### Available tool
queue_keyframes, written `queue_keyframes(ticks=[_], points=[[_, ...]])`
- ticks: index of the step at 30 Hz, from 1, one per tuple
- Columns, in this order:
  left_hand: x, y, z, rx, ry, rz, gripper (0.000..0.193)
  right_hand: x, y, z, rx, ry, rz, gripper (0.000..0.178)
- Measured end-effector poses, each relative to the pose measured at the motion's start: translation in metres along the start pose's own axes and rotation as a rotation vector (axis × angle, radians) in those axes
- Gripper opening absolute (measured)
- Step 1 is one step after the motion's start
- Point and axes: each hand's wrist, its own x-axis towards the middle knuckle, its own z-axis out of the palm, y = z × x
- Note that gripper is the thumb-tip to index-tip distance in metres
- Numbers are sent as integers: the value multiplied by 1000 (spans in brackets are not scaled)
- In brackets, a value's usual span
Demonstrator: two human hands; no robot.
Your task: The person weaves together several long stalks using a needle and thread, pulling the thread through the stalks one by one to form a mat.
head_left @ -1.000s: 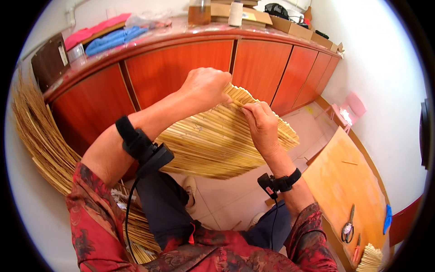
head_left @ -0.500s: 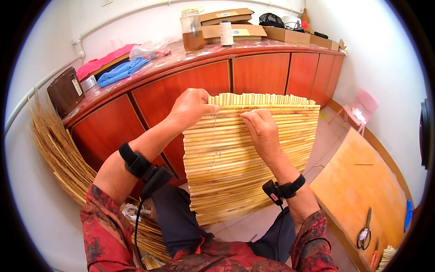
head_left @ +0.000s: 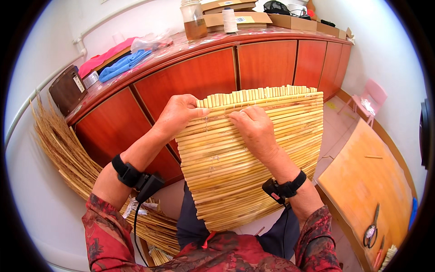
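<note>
A mat of pale straw stalks (head_left: 226, 167), bound side by side, stands upright in front of me over my lap. My left hand (head_left: 179, 113) grips its upper left corner, thumb on the front face. My right hand (head_left: 254, 129) lies on the front near the top edge, fingers pinching at the binding thread there. A second layer of stalk ends shows behind the top rim.
A long red-brown cabinet (head_left: 213, 77) runs behind the mat, with a jar (head_left: 193, 20), thread spool (head_left: 230, 20), boxes and folded cloths on top. Loose straw bundles (head_left: 68, 154) lean at my left. A wooden board (head_left: 362, 181) with scissors (head_left: 371, 229) lies at my right.
The mat has gone from lying nearly flat to standing upright and closer to me. Both hands stayed at its top edge.
</note>
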Motion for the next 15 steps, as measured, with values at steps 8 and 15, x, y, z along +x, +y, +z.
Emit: queue_keyframes(ticks=[8,15], points=[[9,-19,3,193,28,53,33,14,-3,30,-4,12,-11,10],[7,-7,11,596,60,59,34,13,7,40,-19,-66,-102,11]])
